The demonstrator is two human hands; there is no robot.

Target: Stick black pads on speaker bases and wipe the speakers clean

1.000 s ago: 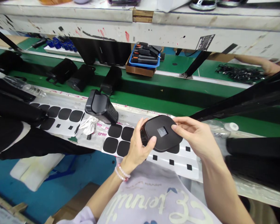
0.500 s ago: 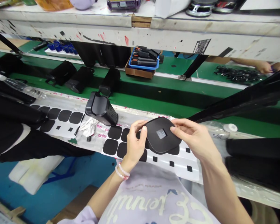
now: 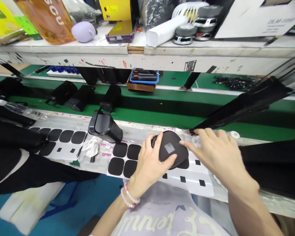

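Fingers of the left hand (image 3: pixel 151 162) grip the black device (image 3: pixel 170 149); right hand (image 3: pixel 217 154) fingers touch its edge, spread.

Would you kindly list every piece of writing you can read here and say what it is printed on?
"SCU": orange bottle on the top shelf.
"OLM-100", roughly: white box, small print.
"anko": pink print on the white strip beside the pad sheet.
Script on the person's shirt: upside down, unreadable.
Black tag under the shelf: too small.
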